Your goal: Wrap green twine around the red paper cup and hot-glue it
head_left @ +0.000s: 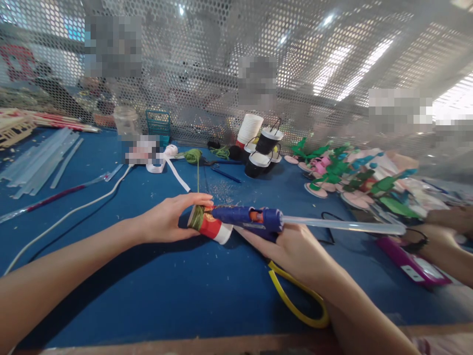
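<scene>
My left hand (170,218) grips a small red and white paper cup (210,228) lying on its side, its base wound with green cord. A strand of that green cord (198,172) runs up to a green ball farther back. My right hand (291,246) is closed around a blue glue gun (248,217) whose nozzle points left at the cup's base. A long clear glue stick (343,226) juts out of the gun's back to the right. A yellow cable (295,301) loops under my right wrist.
The blue table (155,296) holds clear glue sticks (37,160) at far left, black wrapped cups (264,150) and stacked white cups (250,128) behind, green and pink foam flowers (340,172) at right. Another person's hand (449,219) rests near a magenta phone (412,264). Perforated mesh screen (221,74) behind.
</scene>
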The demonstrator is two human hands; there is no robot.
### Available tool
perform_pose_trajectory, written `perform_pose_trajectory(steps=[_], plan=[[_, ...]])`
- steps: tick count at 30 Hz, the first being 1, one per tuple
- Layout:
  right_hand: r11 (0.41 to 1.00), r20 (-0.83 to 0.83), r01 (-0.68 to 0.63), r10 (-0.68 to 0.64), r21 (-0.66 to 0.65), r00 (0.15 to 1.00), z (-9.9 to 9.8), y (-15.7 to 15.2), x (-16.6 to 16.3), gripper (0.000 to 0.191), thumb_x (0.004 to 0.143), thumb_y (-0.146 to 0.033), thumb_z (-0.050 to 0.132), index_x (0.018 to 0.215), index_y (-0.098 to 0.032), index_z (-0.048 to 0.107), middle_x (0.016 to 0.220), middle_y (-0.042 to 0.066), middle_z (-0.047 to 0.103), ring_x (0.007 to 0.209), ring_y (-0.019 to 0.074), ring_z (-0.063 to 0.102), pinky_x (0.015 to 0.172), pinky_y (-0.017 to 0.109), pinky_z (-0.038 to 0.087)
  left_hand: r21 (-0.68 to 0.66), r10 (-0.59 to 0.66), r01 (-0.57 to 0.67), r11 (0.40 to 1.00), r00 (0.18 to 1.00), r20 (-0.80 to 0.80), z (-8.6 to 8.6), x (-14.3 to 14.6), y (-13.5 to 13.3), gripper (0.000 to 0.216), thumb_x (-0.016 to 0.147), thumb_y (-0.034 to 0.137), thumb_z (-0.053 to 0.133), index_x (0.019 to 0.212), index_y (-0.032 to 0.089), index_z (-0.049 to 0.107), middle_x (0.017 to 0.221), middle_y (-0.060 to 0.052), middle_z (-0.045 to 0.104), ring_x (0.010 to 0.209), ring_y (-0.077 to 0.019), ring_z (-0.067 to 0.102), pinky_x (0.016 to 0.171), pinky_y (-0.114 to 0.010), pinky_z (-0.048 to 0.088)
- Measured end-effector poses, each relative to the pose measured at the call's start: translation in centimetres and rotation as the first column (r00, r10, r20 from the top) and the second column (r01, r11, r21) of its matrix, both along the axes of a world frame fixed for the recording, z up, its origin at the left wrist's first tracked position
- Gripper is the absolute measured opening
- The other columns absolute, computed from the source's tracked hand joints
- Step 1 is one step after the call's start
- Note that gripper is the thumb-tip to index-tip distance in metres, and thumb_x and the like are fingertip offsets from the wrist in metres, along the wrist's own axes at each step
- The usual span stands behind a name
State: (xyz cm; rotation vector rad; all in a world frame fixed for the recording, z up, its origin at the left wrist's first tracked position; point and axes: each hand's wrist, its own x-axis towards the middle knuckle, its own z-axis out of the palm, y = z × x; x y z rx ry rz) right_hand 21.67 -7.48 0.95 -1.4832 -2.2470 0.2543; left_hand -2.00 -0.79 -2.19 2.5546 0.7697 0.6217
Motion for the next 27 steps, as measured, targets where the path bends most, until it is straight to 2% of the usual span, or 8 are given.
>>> perform_pose_trajectory(steps=[4,7,12,17,27], plan=[[0.999,-0.025,-0.027,0.028,0.029,0.999,-0.30,-0.20,0.10,0.014,0.079,-0.027,0.050,0.073,-0.018,0.060,0.072,0.004,0.067,0.062,0.0182,0.062,0.056,0.026,0.048,0.039,0.003,-0.003,0.999,1.000,0.008,-0.26,-0.04,0.11,0.049,0.074,0.026,0.058,0.119,0.018,0.041,0.126,-0.010,0.050,0.116,-0.0213,0.049,0.097,-0.034,0.040],[0.998,-0.044,-0.031,0.033,0.050,0.998,-0.41,-0.30,0.06,0.013,0.079,-0.027,0.049,0.074,-0.019,0.058,0.074,0.004,0.067,0.064,0.0187,0.062,0.057,0.026,0.048,0.027,0.014,-0.015,1.000,1.000,0.011,-0.33,-0.07,0.15,0.050,0.073,0.026,0.058,0.119,0.019,0.042,0.126,-0.009,0.051,0.116,-0.0212,0.050,0.097,-0.033,0.041],[0.996,-0.038,-0.065,0.068,0.062,0.997,-0.15,-0.51,-0.17,0.016,0.079,-0.026,0.050,0.065,-0.021,0.055,0.066,0.002,0.066,0.059,0.0168,0.062,0.052,0.024,0.045,0.010,0.042,-0.042,0.999,0.999,0.020,-0.17,0.04,0.13,0.050,0.072,0.029,0.060,0.117,0.019,0.043,0.126,-0.009,0.051,0.116,-0.0224,0.050,0.095,-0.034,0.042],[0.997,-0.050,-0.044,0.046,0.056,0.998,0.13,-0.57,-0.20,0.015,0.079,-0.025,0.051,0.066,-0.021,0.055,0.066,0.001,0.066,0.057,0.0165,0.061,0.051,0.025,0.043,-0.013,0.034,-0.034,0.999,0.999,0.015,0.05,0.17,0.09,0.048,0.071,0.028,0.060,0.114,0.019,0.043,0.126,-0.009,0.051,0.115,-0.0218,0.051,0.095,-0.033,0.042],[0.995,-0.044,-0.084,0.087,0.058,0.995,-0.07,-0.61,-0.11,0.022,0.080,-0.028,0.049,0.059,-0.021,0.051,0.058,0.000,0.061,0.051,0.0148,0.057,0.051,0.024,0.043,-0.103,0.080,-0.080,0.991,0.997,-0.005,0.29,0.18,0.02,0.064,0.070,0.031,0.062,0.124,0.018,0.031,0.119,-0.007,0.058,0.112,-0.0232,0.053,0.093,-0.035,0.042]])
